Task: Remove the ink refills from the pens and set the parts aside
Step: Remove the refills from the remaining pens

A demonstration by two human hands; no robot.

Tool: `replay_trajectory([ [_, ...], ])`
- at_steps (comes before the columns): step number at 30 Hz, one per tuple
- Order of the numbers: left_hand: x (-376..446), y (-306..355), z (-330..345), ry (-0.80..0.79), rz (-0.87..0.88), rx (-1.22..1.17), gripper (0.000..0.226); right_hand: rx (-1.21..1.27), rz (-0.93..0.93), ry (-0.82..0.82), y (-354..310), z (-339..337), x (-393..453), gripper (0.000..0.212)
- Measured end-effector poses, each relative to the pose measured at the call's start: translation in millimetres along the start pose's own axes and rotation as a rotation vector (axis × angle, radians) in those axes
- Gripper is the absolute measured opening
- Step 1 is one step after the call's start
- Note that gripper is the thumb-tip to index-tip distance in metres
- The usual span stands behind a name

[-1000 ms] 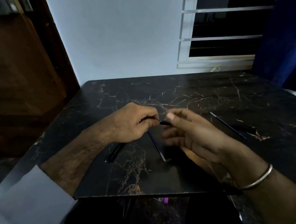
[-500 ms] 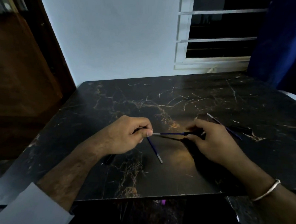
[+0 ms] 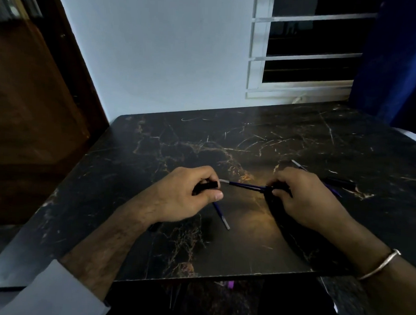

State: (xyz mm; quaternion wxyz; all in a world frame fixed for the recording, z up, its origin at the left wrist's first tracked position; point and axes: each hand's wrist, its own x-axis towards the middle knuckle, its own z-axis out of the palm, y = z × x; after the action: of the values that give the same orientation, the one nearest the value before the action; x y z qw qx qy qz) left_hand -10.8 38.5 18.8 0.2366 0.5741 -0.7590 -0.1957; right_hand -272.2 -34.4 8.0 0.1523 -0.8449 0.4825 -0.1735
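Half a second ago the left hand (image 3: 188, 195) pinched the pale end of the blue ink refill (image 3: 245, 184) right at its fingertips; now a small gap shows there, and the refill's silvery end (image 3: 223, 181) stands just clear of the black pen barrel (image 3: 206, 185) that this hand's grip is closed around. A second ago the two hands were pressed close together over the pen, so the change reads as a steady drawing apart, and the refill looks fully out of the barrel, or as good as out, though the dim light makes the last bit hard to judge. Below and between the hands, a second blue refill (image 3: 220, 215) lies loose on the dark marbled desk (image 3: 251, 140), partly tucked under the left hand and unmoved across the three pictures. The right hand (image 3: 303, 198) has its grip closed on the refill's other end, and a dark piece sits there under its fingertips (image 3: 276, 191); whether that is the pen's tip section I cannot tell. Farther right, another thin refill (image 3: 298, 165) pokes out from behind the right hand, and a short black pen part (image 3: 340, 182) rests on the desk near it, both where they lay before. I judge this pen's extraction nearly done; what remains is to lay the barrel and the refill aside with the other parts.
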Motion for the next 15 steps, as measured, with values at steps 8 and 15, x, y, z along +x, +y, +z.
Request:
replay_trajectory([
  [8,7,10,6,0.126,0.069,0.109,0.025,0.215,-0.091,0.05,-4,0,-7,0.027],
  [15,7,9,6,0.13,0.033,0.12,0.005,0.298,-0.123,0.035,-5,-2,-6,0.025],
])
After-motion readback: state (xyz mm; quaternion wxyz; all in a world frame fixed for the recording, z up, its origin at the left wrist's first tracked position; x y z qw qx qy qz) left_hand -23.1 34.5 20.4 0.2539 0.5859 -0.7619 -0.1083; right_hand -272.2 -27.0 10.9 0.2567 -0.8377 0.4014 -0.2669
